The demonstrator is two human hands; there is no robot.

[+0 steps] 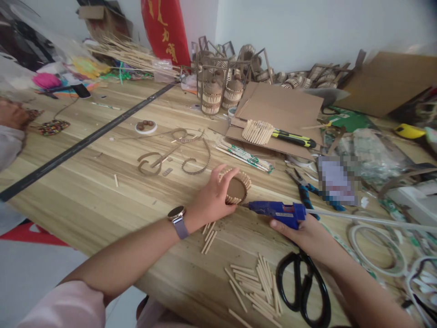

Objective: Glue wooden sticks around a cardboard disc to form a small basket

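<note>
My left hand (215, 196) is closed around a small round basket (243, 182) whose wall is made of short wooden sticks and whose base is brown. In my right hand (303, 232) is a blue hot glue gun (278, 210), its nozzle close to the basket's lower right edge. Whether the nozzle touches it, I cannot tell. A long pale glue stick (362, 218) runs out of the gun's back. Loose short sticks (259, 282) lie in a pile below my hands, beside black-handled scissors (303, 287). A few more sticks (209, 239) rest under my left wrist.
Cut strips (196, 159) curl on the table behind my left hand. Cardboard sheets (276, 109) hold a stick bundle (256, 132) and a utility knife (295, 139). Pliers (302, 187) lie at right, near rolls of tape (377, 250). Finished stick lanterns (211, 96) stand behind. Another person's hand (13, 114) is at far left.
</note>
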